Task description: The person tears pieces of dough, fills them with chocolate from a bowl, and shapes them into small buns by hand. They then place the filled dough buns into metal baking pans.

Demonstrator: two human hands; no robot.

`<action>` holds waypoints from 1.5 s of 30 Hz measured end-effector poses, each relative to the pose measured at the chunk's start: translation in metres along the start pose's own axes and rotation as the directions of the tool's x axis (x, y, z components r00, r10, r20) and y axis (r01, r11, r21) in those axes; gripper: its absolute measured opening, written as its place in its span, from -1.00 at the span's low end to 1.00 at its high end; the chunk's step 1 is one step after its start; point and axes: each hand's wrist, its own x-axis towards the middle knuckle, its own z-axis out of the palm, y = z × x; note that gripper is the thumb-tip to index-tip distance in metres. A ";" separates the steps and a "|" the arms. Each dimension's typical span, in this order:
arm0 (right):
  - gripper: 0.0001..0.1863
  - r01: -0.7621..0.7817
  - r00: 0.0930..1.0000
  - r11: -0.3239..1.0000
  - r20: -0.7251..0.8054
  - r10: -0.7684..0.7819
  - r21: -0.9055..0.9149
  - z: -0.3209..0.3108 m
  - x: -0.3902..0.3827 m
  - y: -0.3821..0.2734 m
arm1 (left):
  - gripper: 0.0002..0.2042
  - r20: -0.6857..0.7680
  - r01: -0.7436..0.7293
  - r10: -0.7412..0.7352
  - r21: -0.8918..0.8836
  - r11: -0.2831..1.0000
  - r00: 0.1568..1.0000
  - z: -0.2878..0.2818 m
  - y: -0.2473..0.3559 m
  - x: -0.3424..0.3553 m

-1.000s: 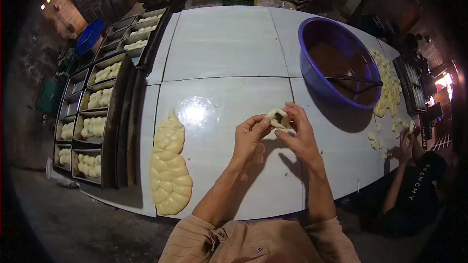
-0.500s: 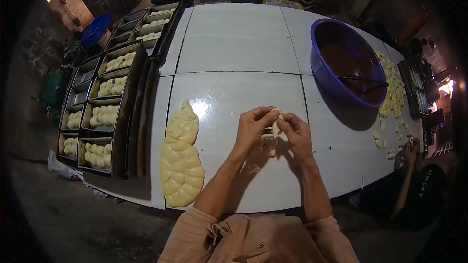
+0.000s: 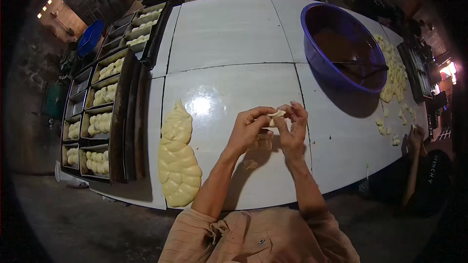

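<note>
Between my two hands, above the white table, a small pale piece of dough [image 3: 276, 114] is pinched and folded. My left hand [image 3: 247, 129] grips it with thumb and fingertips. From the other side my right hand [image 3: 292, 130] pinches it, its upper fingers partly lifted. Just beneath the hands sits a small pale block [image 3: 263, 141], partly hidden; I cannot tell its kind. A crumb-like scrap [image 3: 250, 164] lies nearer to me. To the left of my forearm spreads a mass of yellowish dough pieces [image 3: 179, 168] pressed together.
Dark metal loaf tins [image 3: 117, 131], many holding dough balls, stand along the left edge. At the right is a large purple basin [image 3: 312, 48] with brownish contents. Beyond it lie more dough pieces [image 3: 394, 75], where another person's hand [image 3: 416, 136] works at the table's edge.
The dough piece hung down between my fingers and is now folded crosswise. My right hand's fingers have lifted and spread somewhat. The whole view has shifted slightly.
</note>
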 end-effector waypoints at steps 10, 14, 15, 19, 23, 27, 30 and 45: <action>-0.73 -0.198 0.971 0.939 0.076 0.228 -0.281 -0.025 -0.001 -0.008 | -0.71 0.011 -0.057 0.056 0.360 0.931 0.998 0.008 -0.009 -0.011; -0.76 -0.034 0.969 0.953 0.225 0.106 -0.302 -0.036 -0.015 -0.028 | -0.65 0.008 -0.052 0.052 0.245 0.968 0.999 0.001 -0.019 -0.014; -0.74 -0.060 0.950 0.935 0.267 0.161 -0.348 -0.039 -0.019 -0.034 | -0.65 0.005 -0.044 0.044 0.242 0.969 0.999 0.001 -0.019 -0.017; -0.71 -0.495 0.859 0.867 0.112 0.499 -0.064 -0.069 -0.029 -0.016 | -0.39 -0.003 -0.105 0.133 0.595 0.797 0.991 -0.002 -0.017 -0.025; -0.74 -0.552 0.721 0.704 0.168 0.672 -0.446 -0.081 -0.037 0.013 | -0.24 0.333 -0.371 0.192 0.902 0.219 0.923 -0.021 -0.028 -0.020; -0.63 -0.124 0.872 0.669 0.241 0.426 -0.732 -0.065 -0.034 -0.001 | -0.35 0.374 -0.400 0.186 0.906 0.136 0.909 -0.024 -0.040 -0.016; -0.66 -0.081 0.928 0.725 0.214 0.305 -0.684 -0.064 -0.035 -0.002 | -0.52 0.370 -0.419 0.266 0.894 0.160 0.890 -0.023 -0.046 -0.012; -0.60 -0.057 0.867 0.670 0.295 0.401 -0.741 -0.046 -0.018 -0.026 | -0.11 0.306 -0.348 0.170 0.871 0.346 0.937 -0.028 -0.032 -0.032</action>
